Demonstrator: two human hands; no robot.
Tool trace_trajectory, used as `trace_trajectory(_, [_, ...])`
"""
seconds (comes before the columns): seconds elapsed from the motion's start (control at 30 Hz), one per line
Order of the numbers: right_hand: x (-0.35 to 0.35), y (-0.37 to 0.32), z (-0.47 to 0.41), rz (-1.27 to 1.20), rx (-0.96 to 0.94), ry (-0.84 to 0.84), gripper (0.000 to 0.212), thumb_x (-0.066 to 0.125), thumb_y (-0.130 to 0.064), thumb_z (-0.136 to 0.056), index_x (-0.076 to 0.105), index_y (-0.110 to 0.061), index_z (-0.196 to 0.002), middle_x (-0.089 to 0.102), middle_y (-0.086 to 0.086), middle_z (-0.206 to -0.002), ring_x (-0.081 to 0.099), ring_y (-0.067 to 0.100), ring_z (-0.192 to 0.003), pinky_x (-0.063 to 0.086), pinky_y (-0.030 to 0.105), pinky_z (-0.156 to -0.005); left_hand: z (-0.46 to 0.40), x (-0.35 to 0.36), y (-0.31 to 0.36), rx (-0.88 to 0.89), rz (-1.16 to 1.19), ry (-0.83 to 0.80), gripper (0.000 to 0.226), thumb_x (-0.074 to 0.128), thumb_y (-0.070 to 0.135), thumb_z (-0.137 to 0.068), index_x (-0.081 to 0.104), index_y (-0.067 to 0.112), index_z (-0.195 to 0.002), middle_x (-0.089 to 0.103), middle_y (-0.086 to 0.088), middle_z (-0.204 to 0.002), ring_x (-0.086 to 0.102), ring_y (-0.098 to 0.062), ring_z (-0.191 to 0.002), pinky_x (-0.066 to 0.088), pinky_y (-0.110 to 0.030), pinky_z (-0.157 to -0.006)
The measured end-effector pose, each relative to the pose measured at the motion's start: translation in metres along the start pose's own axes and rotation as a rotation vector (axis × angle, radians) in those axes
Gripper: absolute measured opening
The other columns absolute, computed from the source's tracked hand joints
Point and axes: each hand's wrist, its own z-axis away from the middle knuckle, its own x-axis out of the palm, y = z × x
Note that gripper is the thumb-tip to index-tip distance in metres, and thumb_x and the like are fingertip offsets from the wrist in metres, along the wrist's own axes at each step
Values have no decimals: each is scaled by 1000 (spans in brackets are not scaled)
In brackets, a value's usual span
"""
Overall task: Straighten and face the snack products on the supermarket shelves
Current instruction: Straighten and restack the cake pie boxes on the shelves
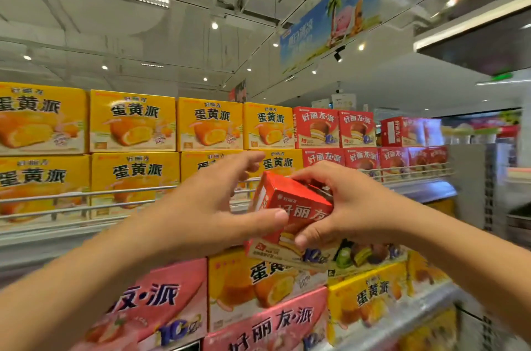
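Head view, one frame. Step in hand, by my reading: a single red pie box (290, 212) is off the shelf and being turned between both hands before it goes back.

Upper shelf (86, 208), behind its wire rail: two tiers of yellow boxes (132, 121) marked 蛋黄派 with 好丽友 above, running from the left end; towards the right end, red boxes (316, 126) marked 好丽友·派. One red box (402, 131) at the far right end sits turned side-on.

Lower shelf, below the hands: pink boxes (161, 304) reading 友·派 and "10", more yellow 蛋黄派 boxes, and a box with green-filled pies, lettering too blurred to read.

Held box: tilted, top leaning left, in front of the upper shelf's rail; 好丽友 legible, "10" near its bottom edge.

Right hand (344, 207) grips the box, fingers over its top, thumb on its front. Left hand (207, 207): thumb pressed on the front, fingers spread and straight above, not wrapped.

Next move likely calls for squaring the box upright, front outward, and seating it among the red boxes.
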Motion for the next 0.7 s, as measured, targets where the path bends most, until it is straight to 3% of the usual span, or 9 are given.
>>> trace_trajectory(0.07, [-7,7,12,-28,44,30,85,87,-57,-48,49,-42,-124,51,-26,-111,51,-12,-102,46,7,-77,-6,29,4,-32,85,-20,99,60,84,-60,27,45,-144,46,29,-131,52,7,-114,48,-15,-89])
trace_trajectory(0.17, [-17,20,35,-108,90,67,79,90,-53,-47,47,-50,-113,54,-25,-107,56,-9,-98,52,10,-67,-21,53,11,-12,296,-10,77,71,66,-57,47,45,-127,63,21,-112,65,0,-97,57,-21,-74])
trace_trajectory(0.23, [-23,32,50,-134,124,59,80,89,-53,-48,45,-51,-115,53,-24,-110,58,-4,-99,57,18,-69,-33,67,19,15,330,-23,78,74,65,-54,53,40,-126,67,17,-107,67,-2,-95,59,-24,-71])
trace_trajectory(0.3, [-33,47,65,-130,131,58,71,84,-55,-53,43,-60,-111,52,-26,-111,57,-5,-102,57,22,-77,-46,81,30,47,317,-21,79,76,67,-52,55,40,-123,67,21,-105,66,-1,-94,59,-24,-71])
trace_trajectory(0.37, [-42,67,77,-138,127,81,66,82,-52,-59,45,-64,-112,53,-31,-110,57,-9,-100,55,18,-77,-60,96,43,99,279,1,74,80,61,-56,56,39,-122,63,27,-104,65,2,-93,58,-21,-73])
trace_trajectory(0.5, [-57,122,98,-285,113,88,76,86,-30,-65,48,-55,-125,57,-31,-111,60,-8,-100,52,11,-70,-89,132,61,137,194,22,71,81,53,-61,53,40,-124,63,25,-106,62,4,-96,58,-23,-76])
trace_trajectory(0.7, [-89,220,103,-294,70,135,68,88,-35,-58,55,-52,-115,61,-30,-110,62,-4,-99,54,15,-73,-152,193,89,114,55,58,75,78,59,-62,47,42,-128,58,29,-111,55,11,-101,54,-17,-79])
